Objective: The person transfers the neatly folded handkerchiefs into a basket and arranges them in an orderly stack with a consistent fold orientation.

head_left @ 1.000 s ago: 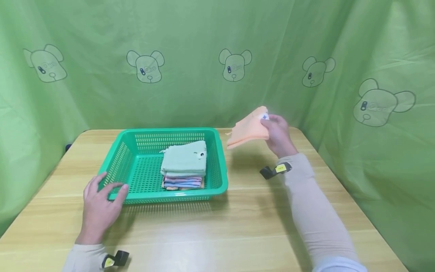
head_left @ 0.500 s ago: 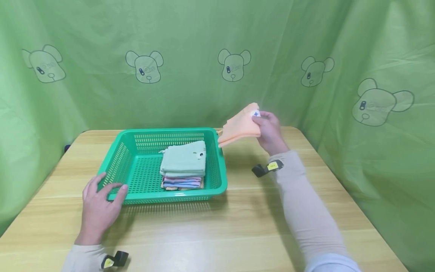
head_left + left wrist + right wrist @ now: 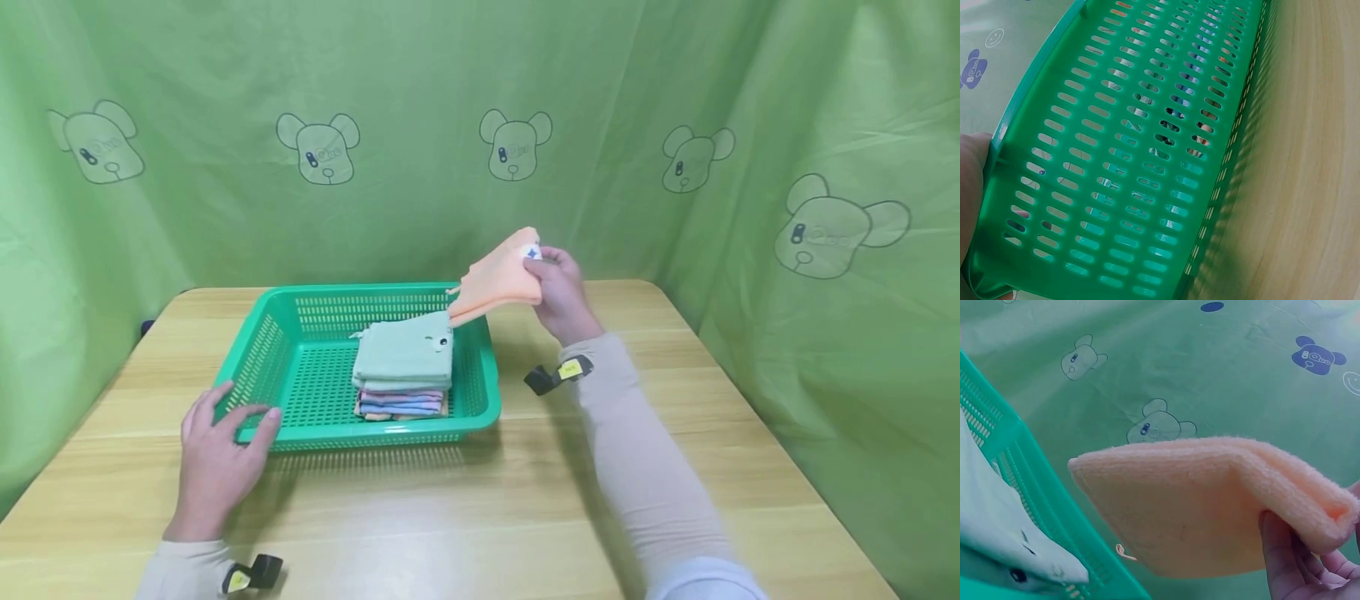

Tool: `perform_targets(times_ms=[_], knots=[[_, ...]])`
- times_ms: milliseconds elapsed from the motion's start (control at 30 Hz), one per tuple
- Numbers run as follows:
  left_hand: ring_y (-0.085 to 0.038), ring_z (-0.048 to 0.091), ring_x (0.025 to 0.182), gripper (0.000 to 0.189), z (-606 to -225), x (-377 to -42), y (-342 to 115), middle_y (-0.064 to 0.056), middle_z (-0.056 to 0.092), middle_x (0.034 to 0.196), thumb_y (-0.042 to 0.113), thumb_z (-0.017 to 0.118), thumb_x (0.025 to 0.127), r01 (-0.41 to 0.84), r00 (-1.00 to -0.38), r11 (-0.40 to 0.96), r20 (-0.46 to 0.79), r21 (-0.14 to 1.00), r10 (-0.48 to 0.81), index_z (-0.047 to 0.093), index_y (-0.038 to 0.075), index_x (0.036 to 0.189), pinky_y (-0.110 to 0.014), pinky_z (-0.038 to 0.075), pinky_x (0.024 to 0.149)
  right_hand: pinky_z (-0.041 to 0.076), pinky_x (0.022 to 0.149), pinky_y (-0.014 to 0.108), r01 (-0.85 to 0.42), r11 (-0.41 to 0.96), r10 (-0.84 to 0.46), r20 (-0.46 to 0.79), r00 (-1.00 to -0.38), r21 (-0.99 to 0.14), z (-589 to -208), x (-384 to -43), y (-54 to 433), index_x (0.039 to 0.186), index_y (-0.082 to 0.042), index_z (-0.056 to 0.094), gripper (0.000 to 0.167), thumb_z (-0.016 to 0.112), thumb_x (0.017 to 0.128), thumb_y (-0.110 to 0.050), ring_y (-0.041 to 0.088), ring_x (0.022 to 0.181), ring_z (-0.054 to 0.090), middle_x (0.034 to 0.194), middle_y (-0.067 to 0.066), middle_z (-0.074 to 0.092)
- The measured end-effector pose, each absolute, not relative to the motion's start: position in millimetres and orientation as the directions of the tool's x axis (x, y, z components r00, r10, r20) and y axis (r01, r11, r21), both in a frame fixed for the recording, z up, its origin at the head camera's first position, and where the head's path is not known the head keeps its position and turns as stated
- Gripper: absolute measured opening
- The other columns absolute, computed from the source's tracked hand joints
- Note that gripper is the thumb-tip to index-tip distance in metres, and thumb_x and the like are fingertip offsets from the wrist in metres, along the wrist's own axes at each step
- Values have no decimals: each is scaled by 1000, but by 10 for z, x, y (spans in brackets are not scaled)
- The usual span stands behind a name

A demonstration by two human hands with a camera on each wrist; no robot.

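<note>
A folded peach towel (image 3: 495,279) with a small loop at one corner is pinched at its right edge by my right hand (image 3: 561,293). It hangs in the air over the right back side of the green plastic basket (image 3: 491,383). Inside that basket, toward the right, a pale green folded towel (image 3: 405,348) with an animal face tops a stack of folded cloths (image 3: 401,402) in purple, blue and orange. My left hand (image 3: 225,462) holds the basket's front left corner, thumb and fingers at the rim. The left wrist view shows the basket's slotted side wall (image 3: 1129,144) up close.
The basket stands on a light wooden table (image 3: 420,517). Behind and on both sides hangs a green curtain (image 3: 420,67) with printed bear faces. A black wrist camera mount (image 3: 558,375) sits on the right sleeve.
My right hand has carried the peach towel leftward, from beside the basket to over its right back rim. The left hand and the basket stay nearly where they were.
</note>
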State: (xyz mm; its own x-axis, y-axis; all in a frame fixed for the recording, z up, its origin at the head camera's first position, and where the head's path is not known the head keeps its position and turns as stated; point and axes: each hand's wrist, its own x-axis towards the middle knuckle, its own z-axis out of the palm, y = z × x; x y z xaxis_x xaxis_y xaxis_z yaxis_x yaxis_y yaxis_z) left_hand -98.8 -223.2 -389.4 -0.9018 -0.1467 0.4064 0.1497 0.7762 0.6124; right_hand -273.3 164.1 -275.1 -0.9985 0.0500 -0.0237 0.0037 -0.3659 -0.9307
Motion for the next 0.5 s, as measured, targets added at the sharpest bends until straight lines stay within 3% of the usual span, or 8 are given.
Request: perform_targets(times_ms=[267, 500], knots=[[-53, 16, 136, 39, -3893, -993, -2229, -28, 31, 149, 35, 56, 96, 149, -903, 773, 404, 617, -148, 67, -2, 105, -75, 12, 102, 56, 78, 23, 10, -400, 44, -30, -999, -917, -2809, -2740, 1456, 114, -6, 38, 24, 48, 96, 5, 20, 92, 63, 126, 20, 49], [-53, 17, 136, 39, -3882, -991, -2231, -28, 32, 148, 35, 57, 96, 156, -899, 774, 413, 614, -147, 67, -2, 104, -75, 14, 102, 56, 74, 23, 17, -442, 50, -43, -998, -897, -2871, -2754, 1315, 109, -6, 40, 21, 49, 95, 6, 20, 91, 61, 119, 17, 51]])
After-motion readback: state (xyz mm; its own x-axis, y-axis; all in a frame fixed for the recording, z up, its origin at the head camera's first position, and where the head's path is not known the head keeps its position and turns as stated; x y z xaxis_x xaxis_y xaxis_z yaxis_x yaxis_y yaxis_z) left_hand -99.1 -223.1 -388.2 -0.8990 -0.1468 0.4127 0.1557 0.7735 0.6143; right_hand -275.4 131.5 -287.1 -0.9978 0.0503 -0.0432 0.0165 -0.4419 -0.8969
